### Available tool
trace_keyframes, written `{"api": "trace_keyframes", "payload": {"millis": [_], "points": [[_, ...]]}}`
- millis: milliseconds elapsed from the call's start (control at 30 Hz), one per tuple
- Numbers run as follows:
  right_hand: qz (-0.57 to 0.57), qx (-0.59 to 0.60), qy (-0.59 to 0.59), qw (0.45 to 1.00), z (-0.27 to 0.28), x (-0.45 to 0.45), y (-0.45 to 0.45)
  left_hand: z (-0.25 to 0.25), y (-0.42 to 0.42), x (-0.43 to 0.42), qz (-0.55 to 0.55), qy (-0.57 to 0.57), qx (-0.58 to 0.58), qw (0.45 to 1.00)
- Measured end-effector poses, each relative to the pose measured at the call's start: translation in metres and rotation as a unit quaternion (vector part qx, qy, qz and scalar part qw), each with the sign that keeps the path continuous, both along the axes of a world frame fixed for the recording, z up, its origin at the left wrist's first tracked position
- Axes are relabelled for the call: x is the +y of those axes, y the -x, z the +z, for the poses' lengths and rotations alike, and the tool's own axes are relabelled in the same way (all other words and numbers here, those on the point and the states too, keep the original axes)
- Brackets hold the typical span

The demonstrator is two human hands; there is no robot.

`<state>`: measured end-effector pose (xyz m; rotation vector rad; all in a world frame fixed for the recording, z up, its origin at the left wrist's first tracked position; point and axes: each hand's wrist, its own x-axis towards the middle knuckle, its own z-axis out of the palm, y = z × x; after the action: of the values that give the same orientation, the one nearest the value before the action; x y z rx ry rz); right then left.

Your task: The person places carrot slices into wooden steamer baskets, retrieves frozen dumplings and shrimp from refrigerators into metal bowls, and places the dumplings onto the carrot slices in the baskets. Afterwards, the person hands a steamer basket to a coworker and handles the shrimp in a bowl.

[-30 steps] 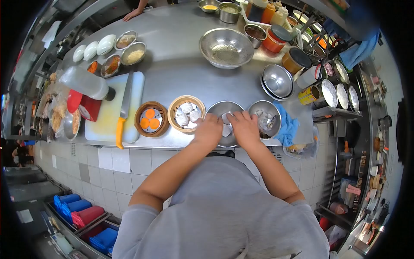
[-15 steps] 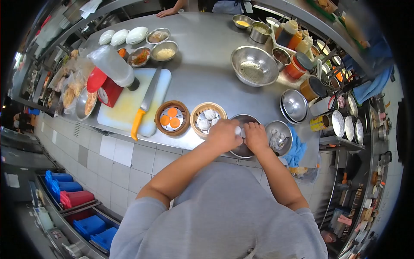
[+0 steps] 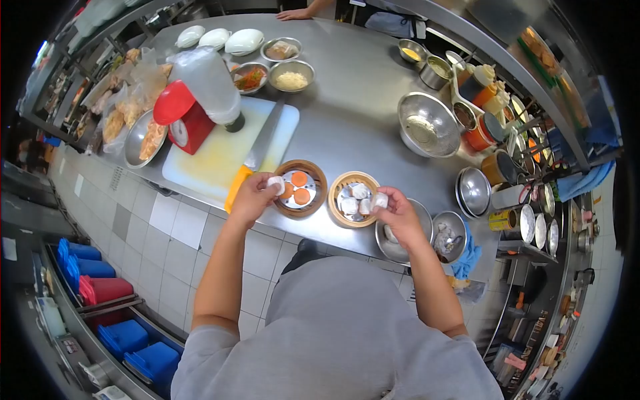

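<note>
My left hand [image 3: 252, 201] pinches a small white dumpling [image 3: 275, 185] at the left rim of a dark bamboo steamer [image 3: 321, 189], partly over its contents. Inside that steamer lie orange-topped pieces [image 3: 299, 179] on a perforated liner. Between my right hand's [image 3: 404, 217] fingertips is another white dumpling [image 3: 380, 201], held at the right rim of a lighter bamboo steamer [image 3: 338, 182]. Several white dumplings [image 3: 359, 191] rest in this second steamer. Below my right hand a metal bowl [image 3: 389, 249] is partly hidden; a smaller metal bowl [image 3: 460, 227] with greyish pieces stands beside it.
Left of the steamers, a knife [image 3: 265, 137] with a yellow handle lies on a cutting board [image 3: 187, 163], near a red scale [image 3: 189, 130]. A large metal bowl [image 3: 427, 127] and sauce bottles [image 3: 490, 93] stand right. Another person's hand [image 3: 295, 13] rests at the far edge.
My hands have parted from over the metal bowl. The left has moved left to the dark steamer, the right to the light steamer's rim, each with a white dumpling. The view has shifted.
</note>
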<state>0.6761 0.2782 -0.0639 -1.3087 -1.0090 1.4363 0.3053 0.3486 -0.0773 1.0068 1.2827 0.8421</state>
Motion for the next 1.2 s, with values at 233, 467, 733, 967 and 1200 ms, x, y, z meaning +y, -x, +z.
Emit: {"api": "trace_keyframes", "payload": {"millis": [233,467,733,967,1200], "points": [[0.143,-0.246,-0.101,0.953,-0.004,0.044,0.071,0.007,0.001,0.012,-0.163,-0.152,0.335,0.915],[0.071,-0.129,-0.081,0.986,-0.028,0.063,0.113,-0.007,-0.009,0.017,-0.189,-0.19,0.386,0.883],[0.063,-0.275,-0.167,0.945,-0.01,0.077,0.149,0.006,0.004,0.014,-0.084,-0.231,0.232,0.941],[-0.059,0.024,-0.036,0.997,-0.002,0.075,0.171,0.029,-0.015,0.038,-0.133,-0.199,0.02,0.971],[-0.022,0.264,0.155,0.952,-0.005,0.069,0.147,0.038,-0.02,0.04,-0.209,-0.098,-0.065,0.971]]}}
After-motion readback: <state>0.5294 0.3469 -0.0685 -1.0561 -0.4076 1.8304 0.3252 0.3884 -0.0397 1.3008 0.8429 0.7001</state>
